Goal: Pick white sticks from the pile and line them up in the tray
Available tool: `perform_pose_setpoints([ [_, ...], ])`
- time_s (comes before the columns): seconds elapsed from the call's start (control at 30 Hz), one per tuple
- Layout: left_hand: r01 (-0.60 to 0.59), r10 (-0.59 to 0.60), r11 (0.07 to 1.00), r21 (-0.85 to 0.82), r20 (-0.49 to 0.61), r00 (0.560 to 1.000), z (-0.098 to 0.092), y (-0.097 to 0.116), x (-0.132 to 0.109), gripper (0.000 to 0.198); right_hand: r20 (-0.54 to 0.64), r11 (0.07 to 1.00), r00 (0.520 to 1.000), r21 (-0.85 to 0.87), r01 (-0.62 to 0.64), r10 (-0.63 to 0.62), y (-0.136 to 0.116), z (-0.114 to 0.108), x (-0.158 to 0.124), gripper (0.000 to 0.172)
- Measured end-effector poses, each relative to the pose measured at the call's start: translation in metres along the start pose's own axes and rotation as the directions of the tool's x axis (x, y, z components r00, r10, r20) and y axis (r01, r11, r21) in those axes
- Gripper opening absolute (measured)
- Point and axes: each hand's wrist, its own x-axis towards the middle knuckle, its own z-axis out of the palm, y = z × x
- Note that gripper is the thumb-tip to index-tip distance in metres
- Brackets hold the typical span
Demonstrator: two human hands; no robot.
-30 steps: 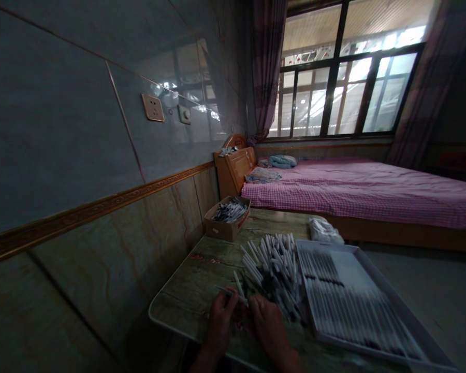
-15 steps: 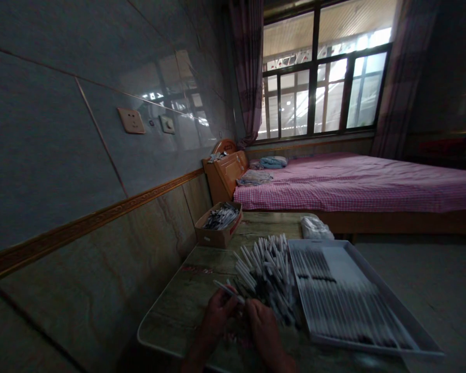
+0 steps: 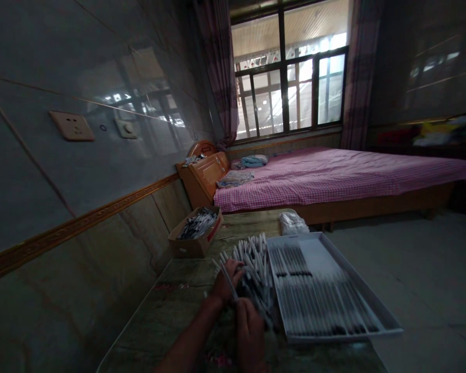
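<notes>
My right hand [image 3: 250, 326] is closed around the lower end of a slim white pen [image 3: 228, 278], which points up and to the left. Just beyond it, my left hand [image 3: 226, 284] reaches to the left edge of a loose pile of pens [image 3: 256, 264], its fingers slightly apart and blurred. Whether those fingers touch a pen I cannot make out. Right of the pile lies a shallow white tray [image 3: 373, 287] with pens laid side by side in rows, their dark ends lined up.
A cardboard box [image 3: 192, 243] full of pens stands at the table's far left, by the tiled wall [image 3: 140, 228]. A white plastic bundle [image 3: 293, 223] lies at the far edge of the table [image 3: 155, 305]. Behind is a bed [image 3: 314, 178] with a pink checked cover.
My hands have separated: the left moved forward to the pile, while the right kept a pen, now tilted more upright. The view has swung to the right.
</notes>
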Motion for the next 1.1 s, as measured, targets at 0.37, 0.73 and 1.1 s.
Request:
perform_pose_setpoints([
  [0.37,-0.082,0.079,0.992,0.094,0.037,0.996,0.006,0.004,0.003,0.007,0.038,0.999,0.999,-0.021,0.034,-0.033,-0.002,0.002,-0.002,0.044],
  [0.73,0.193,-0.292,0.934,-0.302,-0.328,0.898,-0.051,-0.010,-0.084,0.035,0.126,0.993,0.985,0.036,0.114,-0.118,-0.003,-0.003,-0.005,0.024],
  [1.1,0.288,-0.444,0.878,-0.382,-0.422,0.790,-0.105,-0.040,-0.141,0.033,0.269,0.997,0.963,-0.069,0.035,-0.015,0.005,-0.006,-0.003,0.030],
])
